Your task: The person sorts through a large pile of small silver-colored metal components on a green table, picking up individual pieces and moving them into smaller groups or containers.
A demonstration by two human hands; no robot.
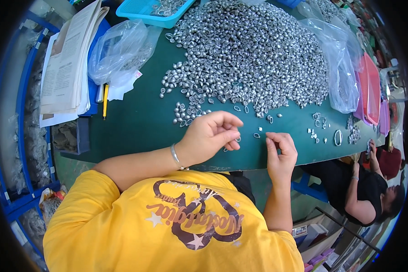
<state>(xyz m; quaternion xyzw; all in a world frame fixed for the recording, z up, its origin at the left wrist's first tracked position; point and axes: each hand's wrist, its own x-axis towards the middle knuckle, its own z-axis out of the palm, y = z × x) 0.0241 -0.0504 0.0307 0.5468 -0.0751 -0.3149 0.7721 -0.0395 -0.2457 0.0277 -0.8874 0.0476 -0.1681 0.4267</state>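
My left hand (209,138), a metal bangle on its wrist, hovers over the near edge of the green table with fingers curled and thumb drawn in. A small silver oval metal ring (238,139) shows at its fingertips. To its right, my right hand (282,155) is closed in a pinch of thumb and forefinger; whatever sits between them is too small to make out. Small silver pieces (256,135) lie on the tabletop between the hands. Beyond them spreads a large heap of silver oval metal pieces (254,54), with a smaller cluster (186,113) beside my left hand.
At the left are stacked papers (65,59), a clear plastic bag (120,52) and a yellow pen-like tool (105,102). A blue basket (154,19) stands at the back. Rightward are another plastic bag (342,72), a pink basket (371,90), sorted pieces (319,120) and a seated co-worker (362,195).
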